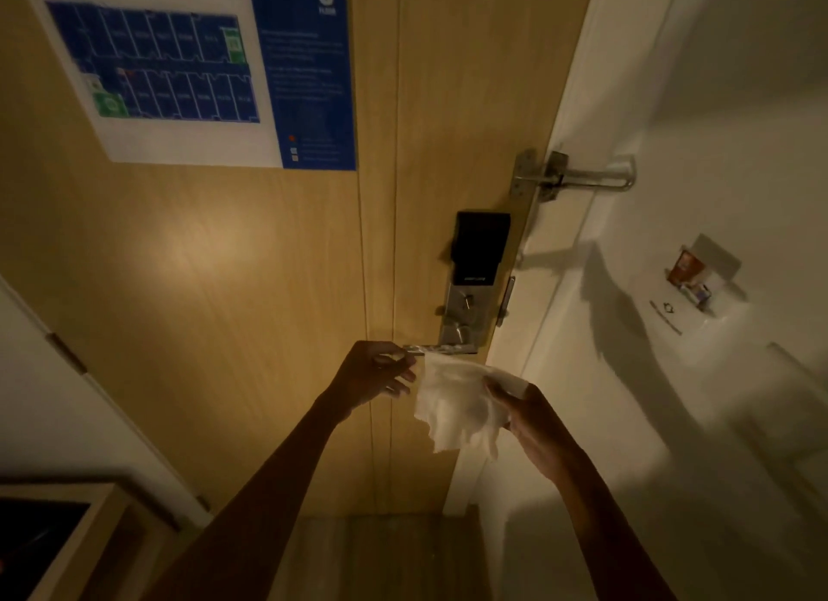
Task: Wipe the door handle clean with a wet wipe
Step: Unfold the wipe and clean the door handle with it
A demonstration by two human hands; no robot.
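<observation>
**Figure: Wet wipe spread at the lever, just ahead of the wiping stroke**

From my remote station, the head view looks steeply at a light wooden door (269, 264). A silver metal lever door handle (430, 348) projects leftward from the steel lock plate (461, 314), below a black rectangular card-reader panel (479, 249). A white, crumpled wet wipe (457, 405) hangs just beneath and against the handle, its upper edge touching the lever near the plate.

My left hand (376, 374) is at the free left end of the lever, fingers curled and pinching the wipe's upper left corner; whether it also grips the lever itself I cannot tell. My right hand (533, 421) is closed on the wipe's right edge, thumb and fingers (497, 390) nipping the cloth, holding it stretched open.

I judge the step in hand to be positioning: the wipe is unfolded and presented, but not yet wrapped around the lever. The next move calls for draping the sheet over the bar, closing one hand around it, and drawing along the length from plate to tip, covering the underside as well.

A metal swing-bar door guard (578, 177) sits farther up at the door edge, and a blue-and-white floor plan poster (188, 72) is mounted at far left; neither is involved.
</observation>
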